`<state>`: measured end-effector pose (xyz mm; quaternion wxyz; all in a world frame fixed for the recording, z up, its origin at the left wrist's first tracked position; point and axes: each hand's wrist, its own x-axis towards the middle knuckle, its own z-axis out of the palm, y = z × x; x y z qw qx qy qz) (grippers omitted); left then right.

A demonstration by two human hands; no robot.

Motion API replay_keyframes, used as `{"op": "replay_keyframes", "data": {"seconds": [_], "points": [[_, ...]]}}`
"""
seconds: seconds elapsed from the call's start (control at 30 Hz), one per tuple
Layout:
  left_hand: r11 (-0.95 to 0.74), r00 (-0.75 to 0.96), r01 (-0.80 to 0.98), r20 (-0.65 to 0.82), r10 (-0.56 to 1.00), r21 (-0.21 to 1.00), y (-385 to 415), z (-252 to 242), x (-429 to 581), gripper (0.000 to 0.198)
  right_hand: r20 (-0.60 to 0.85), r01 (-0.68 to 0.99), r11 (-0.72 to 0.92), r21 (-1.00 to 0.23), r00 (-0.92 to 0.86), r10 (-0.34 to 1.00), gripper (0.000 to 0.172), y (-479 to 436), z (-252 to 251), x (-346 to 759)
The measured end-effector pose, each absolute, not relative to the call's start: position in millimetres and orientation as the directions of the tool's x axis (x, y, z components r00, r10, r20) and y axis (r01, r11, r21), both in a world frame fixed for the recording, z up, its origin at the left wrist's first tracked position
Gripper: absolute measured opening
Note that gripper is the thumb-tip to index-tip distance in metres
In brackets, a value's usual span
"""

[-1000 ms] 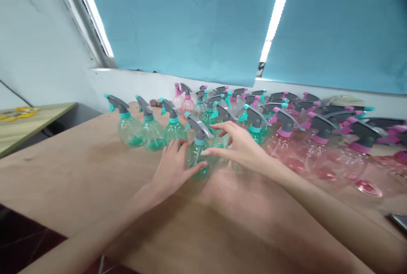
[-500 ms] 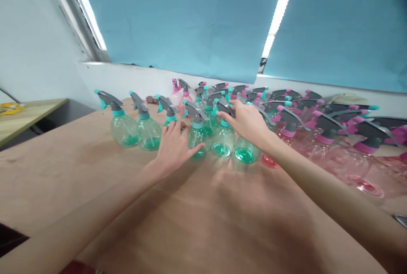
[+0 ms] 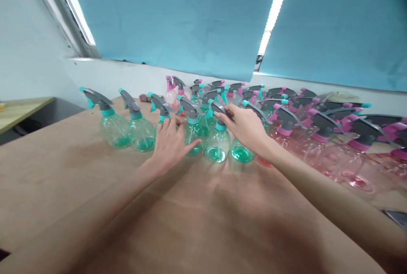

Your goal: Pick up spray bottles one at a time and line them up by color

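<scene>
My right hand (image 3: 248,127) pinches the grey head of a spray bottle (image 3: 217,143) with a clear green body and turquoise collar. That bottle stands upright at the front of the green group. My left hand (image 3: 170,140) lies against another green spray bottle (image 3: 163,115), its fingers stretched over the body and its thumb spread to the right. The left palm and fingers hide most of that body. Between the hands stands a green spray bottle (image 3: 193,127), near my left thumb. Just under my right hand is a green spray bottle (image 3: 242,152), partly covered.
Two green spray bottles (image 3: 114,127) (image 3: 142,132) stand at the left of the brown table (image 3: 190,223). Several pink spray bottles (image 3: 321,138) crowd the right side, with mixed ones behind. A blue curtain (image 3: 178,23) hangs beyond, and a wooden table (image 3: 25,110) stands far left.
The view has shifted slightly, so everything sits a little further left. The bottle under my right hand has come slightly nearer to me. My left hand keeps nearly the same pose.
</scene>
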<state>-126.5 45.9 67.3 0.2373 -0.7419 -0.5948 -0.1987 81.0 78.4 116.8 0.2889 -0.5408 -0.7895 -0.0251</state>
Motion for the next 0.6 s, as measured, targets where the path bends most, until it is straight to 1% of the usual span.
{"op": "replay_keyframes", "data": {"seconds": [0.1, 0.17, 0.23, 0.3, 0.4, 0.5, 0.57, 0.6], "points": [[-0.189, 0.176, 0.981, 0.608, 0.774, -0.043, 30, 66, -124, 0.065, 0.482, 0.851, 0.438, -0.288, -0.266, 0.835, 0.033, 65, 117, 87], [-0.210, 0.160, 0.978, 0.624, 0.765, 0.007, 13, 64, -119, 0.060, 0.493, 0.841, 0.463, -0.281, -0.287, 0.821, 0.034, 55, 117, 92], [-0.300, 0.199, 0.951, 0.605, 0.771, 0.069, -6, 60, -111, 0.053, 0.507, 0.832, 0.482, -0.273, -0.301, 0.807, 0.036, 43, 117, 98], [-0.420, 0.261, 0.889, 0.551, 0.793, 0.184, -24, 55, -100, 0.055, 0.506, 0.823, 0.491, -0.284, -0.307, 0.806, 0.039, 28, 118, 104], [-0.472, 0.295, 0.789, 0.433, 0.852, 0.393, -44, 46, -78, 0.070, 0.472, 0.790, 0.511, -0.339, -0.327, 0.819, 0.040, 3, 119, 114], [-0.519, 0.339, 0.675, 0.403, 0.850, 0.525, -55, 38, -56, 0.078, 0.477, 0.760, 0.526, -0.382, -0.325, 0.816, 0.043, -20, 118, 128], [-0.524, 0.341, 0.601, 0.399, 0.851, 0.604, -60, 31, -43, 0.075, 0.490, 0.732, 0.538, -0.417, -0.318, 0.812, 0.043, -31, 115, 141], [-0.519, 0.339, 0.575, 0.393, 0.855, 0.633, -62, 28, -37, 0.073, 0.489, 0.704, 0.555, -0.443, -0.328, 0.808, 0.040, -35, 113, 149]]}}
